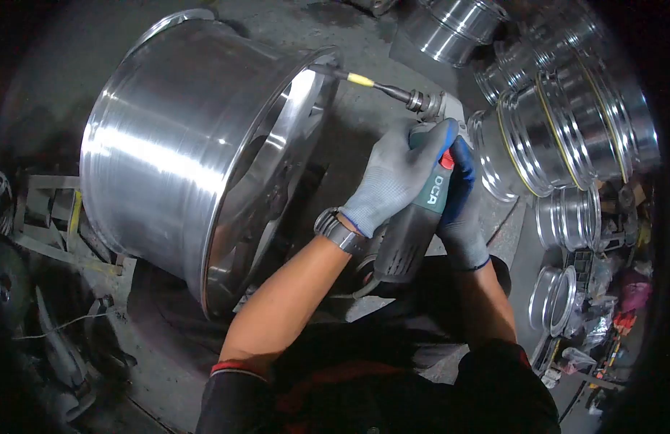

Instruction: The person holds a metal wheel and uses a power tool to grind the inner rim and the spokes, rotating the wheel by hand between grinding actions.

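Note:
A dark green and black power tool [411, 231] is gripped between my two gloved hands. My left hand [401, 170], in a grey glove with a watch at the wrist, wraps round the tool near its head. On the tool's other side, my right hand [461, 195], in a grey and blue glove, is closed round the body. A long shaft with a yellow band [360, 79] extends from the metal head up and left. Its dark tip reaches the upper rim of a large shiny metal wheel [161, 145], which lies on its side at the left. Whether they touch is unclear.
Several shiny wheel rims [559, 123] are stacked at the right. Another rim [451, 32] stands at the top. Tools and plastic bags [599, 325] lie at the lower right. A metal frame [60, 217] is at the left, and a cable [364, 289] hangs below the tool.

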The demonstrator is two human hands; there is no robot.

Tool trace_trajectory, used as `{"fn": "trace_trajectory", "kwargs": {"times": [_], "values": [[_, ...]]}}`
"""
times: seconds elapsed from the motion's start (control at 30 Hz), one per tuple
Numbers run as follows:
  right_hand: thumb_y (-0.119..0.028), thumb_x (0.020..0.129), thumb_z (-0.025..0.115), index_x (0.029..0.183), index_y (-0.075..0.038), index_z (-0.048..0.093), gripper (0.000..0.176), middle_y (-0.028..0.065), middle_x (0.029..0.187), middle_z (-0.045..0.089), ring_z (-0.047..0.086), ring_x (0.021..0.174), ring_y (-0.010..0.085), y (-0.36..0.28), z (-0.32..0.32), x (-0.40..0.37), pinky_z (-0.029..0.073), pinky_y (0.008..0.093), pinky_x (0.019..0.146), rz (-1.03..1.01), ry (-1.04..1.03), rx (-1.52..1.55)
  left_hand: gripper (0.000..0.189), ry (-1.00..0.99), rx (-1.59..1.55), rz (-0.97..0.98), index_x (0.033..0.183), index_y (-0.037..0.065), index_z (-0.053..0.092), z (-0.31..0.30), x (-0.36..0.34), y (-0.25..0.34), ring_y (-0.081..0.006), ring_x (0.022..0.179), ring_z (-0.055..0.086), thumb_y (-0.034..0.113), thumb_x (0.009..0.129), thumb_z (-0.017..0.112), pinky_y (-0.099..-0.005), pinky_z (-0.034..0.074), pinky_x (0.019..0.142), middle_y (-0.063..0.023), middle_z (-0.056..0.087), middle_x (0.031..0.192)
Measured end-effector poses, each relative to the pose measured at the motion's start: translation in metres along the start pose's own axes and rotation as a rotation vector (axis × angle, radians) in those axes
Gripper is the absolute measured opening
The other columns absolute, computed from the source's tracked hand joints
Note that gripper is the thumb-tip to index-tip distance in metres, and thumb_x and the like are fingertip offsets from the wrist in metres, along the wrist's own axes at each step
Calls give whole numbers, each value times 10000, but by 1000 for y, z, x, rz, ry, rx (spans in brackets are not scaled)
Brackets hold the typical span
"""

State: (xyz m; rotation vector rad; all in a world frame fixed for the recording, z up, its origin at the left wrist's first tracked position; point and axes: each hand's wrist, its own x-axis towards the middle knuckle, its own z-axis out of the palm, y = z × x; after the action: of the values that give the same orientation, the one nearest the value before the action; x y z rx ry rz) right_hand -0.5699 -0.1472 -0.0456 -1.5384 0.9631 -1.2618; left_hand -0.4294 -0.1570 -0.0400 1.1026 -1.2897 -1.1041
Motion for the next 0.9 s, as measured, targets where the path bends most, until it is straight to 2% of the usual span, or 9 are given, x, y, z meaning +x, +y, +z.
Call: {"fn": "trace_trajectory", "kwargs": {"times": [0.07, 0.1, 0.17, 0.4, 0.5, 0.57, 0.6, 0.67, 0.9], "values": [[-302, 1096, 490, 1413, -58, 542, 404, 79, 1303, 635, 648, 1176, 179, -9, -1, 6, 542, 355, 1025, 370, 40, 686, 512, -3, -9, 7, 1217, -58, 605, 0, 1, 1, -299, 1082, 700, 423, 1042, 591, -377, 513, 930, -240, 703, 1084], [-302, 1096, 490, 1413, -58, 542, 404, 79, 1303, 635, 648, 1176, 179, -6, -1, 7, 542, 355, 1025, 373, 38, 687, 510, -8, 20, -18, 1213, -58, 605, -2, 0, 5, -309, 1082, 700, 423, 1041, 593, -383, 513, 930, -246, 700, 1083], [-299, 1096, 491, 1400, -49, 552, 398, 78, 1290, 636, 650, 1170, 176, 3, -2, 6, 544, 347, 1016, 73, -110, 443, 509, -16, 50, -43, 1208, -58, 605, -3, -1, 7, -319, 1083, 700, 422, 1040, 595, -389, 513, 929, -252, 698, 1082], [-347, 1078, 509, 1338, -42, 586, 407, 72, 1234, 654, 668, 1121, 169, -3, 8, 2, 557, 346, 970, 270, 60, 362, 513, 22, 19, -17, 1158, -55, 611, -4, -7, 4, -334, 1071, 696, 444, 1038, 592, -394, 508, 927, -248, 694, 1075], [-313, 1082, 504, 1352, -34, 578, 395, 68, 1241, 646, 653, 1128, 146, -4, 7, 5, 550, 332, 970, 278, 16, 593, 500, 4, 17, -22, 1158, -49, 615, -6, -5, 5, -322, 1053, 695, 437, 1041, 592, -388, 506, 925, -240, 695, 1063], [-267, 1081, 514, 1377, -13, 561, 392, 78, 1280, 628, 625, 1166, 147, 2, 6, 3, 532, 330, 990, 48, -113, 469, 492, -16, 28, -34, 1160, -45, 617, -7, -4, 3, -312, 1046, 695, 432, 1044, 591, -386, 506, 924, -235, 695, 1058], [-267, 1081, 514, 1377, -13, 561, 392, 78, 1280, 628, 625, 1166, 147, 1, 6, 2, 532, 330, 990, 50, -114, 470, 491, -2, 14, -29, 1168, -44, 620, -6, -5, 0, -280, 1044, 693, 431, 1048, 587, -377, 507, 920, -224, 700, 1061], [-238, 1076, 533, 1382, 5, 554, 391, 88, 1304, 622, 609, 1189, 158, -1, 10, -2, 507, 335, 1022, 148, -17, 59, 489, 13, 1, -22, 1176, -42, 623, -8, -7, -5, -248, 1041, 691, 429, 1051, 583, -368, 508, 915, -214, 705, 1063], [-259, 1062, 533, 1415, 3, 535, 440, 110, 1352, 613, 593, 1247, 196, -11, 1, -4, 465, 365, 1087, 194, -22, 107, 447, 0, -78, -68, 1219, -42, 624, -1, -3, 0, -155, 1022, 659, 374, 1061, 592, -323, 506, 919, -158, 713, 1050]]}}
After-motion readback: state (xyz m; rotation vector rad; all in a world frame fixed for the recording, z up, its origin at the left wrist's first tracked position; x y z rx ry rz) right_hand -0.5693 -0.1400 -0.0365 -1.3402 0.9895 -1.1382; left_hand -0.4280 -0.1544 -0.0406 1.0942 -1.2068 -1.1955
